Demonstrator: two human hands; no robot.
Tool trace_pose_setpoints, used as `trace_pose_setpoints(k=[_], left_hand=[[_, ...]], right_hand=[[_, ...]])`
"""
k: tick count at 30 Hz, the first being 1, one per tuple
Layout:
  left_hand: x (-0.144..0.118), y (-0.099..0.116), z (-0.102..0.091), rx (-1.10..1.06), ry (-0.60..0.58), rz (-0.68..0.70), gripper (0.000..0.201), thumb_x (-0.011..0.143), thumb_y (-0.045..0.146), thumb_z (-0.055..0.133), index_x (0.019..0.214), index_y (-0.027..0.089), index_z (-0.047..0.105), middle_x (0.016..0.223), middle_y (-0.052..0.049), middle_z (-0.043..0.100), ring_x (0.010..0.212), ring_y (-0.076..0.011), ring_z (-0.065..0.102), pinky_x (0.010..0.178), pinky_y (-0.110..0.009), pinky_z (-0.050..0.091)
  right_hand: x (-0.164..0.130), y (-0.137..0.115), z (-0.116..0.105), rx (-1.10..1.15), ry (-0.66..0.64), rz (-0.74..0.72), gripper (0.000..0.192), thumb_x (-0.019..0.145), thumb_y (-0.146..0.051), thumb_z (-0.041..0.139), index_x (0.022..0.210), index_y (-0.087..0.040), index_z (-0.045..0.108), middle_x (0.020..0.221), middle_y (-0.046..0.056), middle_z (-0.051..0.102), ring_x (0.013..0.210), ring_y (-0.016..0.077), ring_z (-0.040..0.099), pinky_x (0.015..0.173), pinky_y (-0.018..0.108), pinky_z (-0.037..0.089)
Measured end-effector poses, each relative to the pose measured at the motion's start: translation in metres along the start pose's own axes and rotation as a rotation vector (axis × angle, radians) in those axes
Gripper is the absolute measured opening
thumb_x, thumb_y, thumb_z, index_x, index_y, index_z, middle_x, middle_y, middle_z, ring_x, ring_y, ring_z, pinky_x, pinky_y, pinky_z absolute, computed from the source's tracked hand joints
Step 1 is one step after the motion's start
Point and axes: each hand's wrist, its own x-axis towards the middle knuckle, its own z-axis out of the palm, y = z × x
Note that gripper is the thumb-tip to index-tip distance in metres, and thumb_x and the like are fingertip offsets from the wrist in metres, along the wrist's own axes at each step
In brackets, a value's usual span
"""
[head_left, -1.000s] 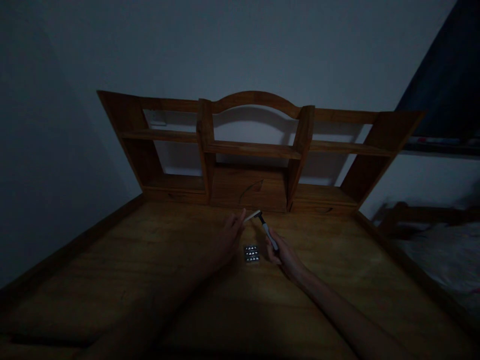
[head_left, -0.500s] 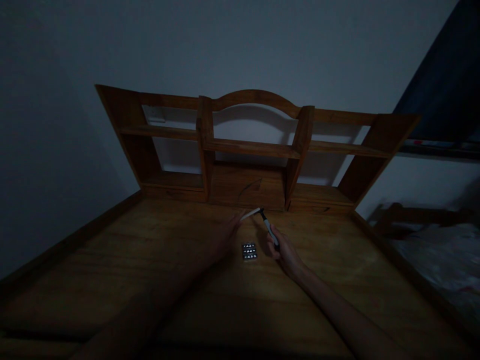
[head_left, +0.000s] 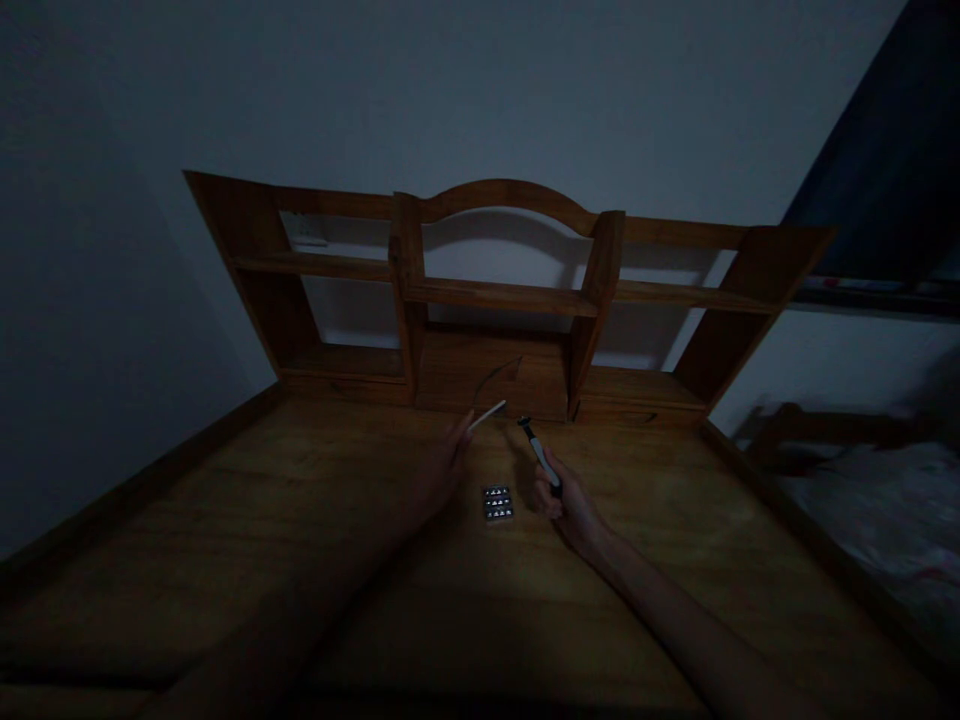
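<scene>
Pretty dim shot, but the right hand (head_left: 564, 502) is wrapped around a razor handle (head_left: 541, 460), slim, white with a dark grip and a dark bare tip pointing far-left. The left hand (head_left: 447, 462) pinches the pale razor head (head_left: 487, 413), apart from the handle, over the desk (head_left: 300, 520). A small dark cartridge pack (head_left: 498, 503) with light specks lies flat between both hands.
</scene>
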Motion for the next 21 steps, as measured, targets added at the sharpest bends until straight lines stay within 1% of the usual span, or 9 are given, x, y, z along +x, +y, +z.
trace_pose_setpoints(k=[2, 4, 7, 9, 11, 16, 18, 19, 21], left_hand=[[-0.0005, 0.0022, 0.0011, 0.022, 0.004, 0.05, 0.049, 0.099, 0.034, 0.026, 0.148, 0.031, 0.026, 0.139, -0.006, 0.048, 0.125, -0.0218, 0.048, 0.105, -0.039, 0.039], [-0.0019, 0.004, 0.0023, 0.03, -0.066, 0.09, 0.05, 0.099, 0.033, 0.026, 0.149, 0.033, 0.02, 0.141, -0.007, 0.044, 0.128, -0.0223, 0.045, 0.105, -0.041, 0.039], [-0.0042, 0.0058, 0.0035, 0.017, -0.185, 0.139, 0.05, 0.099, 0.032, 0.025, 0.149, 0.035, 0.02, 0.147, -0.005, 0.039, 0.133, -0.0222, 0.04, 0.109, -0.042, 0.036], [-0.0049, 0.0065, 0.0035, -0.011, -0.202, 0.185, 0.049, 0.1, 0.031, 0.025, 0.148, 0.034, 0.023, 0.15, -0.002, 0.037, 0.136, -0.0207, 0.037, 0.113, -0.042, 0.031], [-0.0049, 0.007, 0.003, -0.044, -0.189, 0.23, 0.048, 0.1, 0.03, 0.026, 0.147, 0.031, 0.026, 0.151, -0.001, 0.036, 0.137, -0.0195, 0.035, 0.115, -0.041, 0.029], [-0.0033, 0.0068, 0.0033, -0.019, -0.1, 0.245, 0.045, 0.099, 0.029, 0.031, 0.144, 0.029, 0.035, 0.145, -0.003, 0.046, 0.129, -0.0217, 0.046, 0.108, -0.041, 0.039], [-0.0027, 0.0055, 0.0044, -0.017, -0.109, 0.249, 0.045, 0.099, 0.029, 0.032, 0.144, 0.029, 0.036, 0.144, -0.003, 0.047, 0.128, -0.0219, 0.047, 0.108, -0.041, 0.039], [-0.0024, 0.0043, 0.0049, -0.023, -0.109, 0.242, 0.045, 0.098, 0.029, 0.033, 0.143, 0.027, 0.038, 0.143, -0.003, 0.048, 0.128, -0.0222, 0.047, 0.108, -0.042, 0.039], [-0.0014, 0.0001, 0.0053, -0.04, -0.079, 0.175, 0.043, 0.098, 0.029, 0.035, 0.139, 0.024, 0.044, 0.139, -0.005, 0.052, 0.125, -0.0234, 0.05, 0.107, -0.043, 0.04]], right_hand=[[0.0006, -0.0011, -0.0015, 0.064, -0.016, 0.018, 0.043, 0.088, -0.052, 0.052, 0.062, -0.02, 0.042, 0.036, -0.009, 0.029, 0.033, 0.0063, 0.014, 0.034, 0.021, 0.01], [0.0012, -0.0014, -0.0033, 0.138, -0.05, 0.043, 0.042, 0.089, -0.049, 0.053, 0.061, -0.02, 0.041, 0.036, -0.009, 0.027, 0.033, 0.0064, 0.013, 0.033, 0.02, 0.01], [0.0013, -0.0007, -0.0052, 0.215, -0.095, 0.054, 0.042, 0.092, -0.044, 0.05, 0.059, -0.02, 0.04, 0.036, -0.009, 0.026, 0.033, 0.0066, 0.013, 0.033, 0.02, 0.013], [0.0009, -0.0004, -0.0052, 0.23, -0.105, 0.041, 0.042, 0.093, -0.042, 0.047, 0.059, -0.019, 0.04, 0.036, -0.009, 0.026, 0.034, 0.0067, 0.013, 0.034, 0.019, 0.015], [0.0001, -0.0006, -0.0044, 0.234, -0.115, 0.036, 0.042, 0.094, -0.042, 0.046, 0.059, -0.019, 0.04, 0.036, -0.008, 0.026, 0.034, 0.0069, 0.014, 0.034, 0.019, 0.016], [-0.0016, -0.0019, -0.0008, 0.211, -0.146, 0.072, 0.041, 0.094, -0.042, 0.045, 0.06, -0.019, 0.041, 0.036, -0.008, 0.026, 0.033, 0.0071, 0.014, 0.033, 0.019, 0.015], [-0.0018, -0.0005, -0.0005, 0.19, -0.157, 0.081, 0.041, 0.094, -0.043, 0.045, 0.061, -0.019, 0.042, 0.036, -0.008, 0.026, 0.034, 0.0073, 0.014, 0.033, 0.02, 0.015], [-0.0016, 0.0006, -0.0009, 0.184, -0.163, 0.084, 0.041, 0.094, -0.043, 0.045, 0.061, -0.019, 0.043, 0.036, -0.008, 0.027, 0.034, 0.0075, 0.014, 0.034, 0.02, 0.015], [-0.0008, 0.0034, -0.0027, 0.183, -0.178, 0.099, 0.041, 0.094, -0.045, 0.045, 0.062, -0.02, 0.043, 0.036, -0.009, 0.027, 0.034, 0.0078, 0.015, 0.034, 0.02, 0.017]])
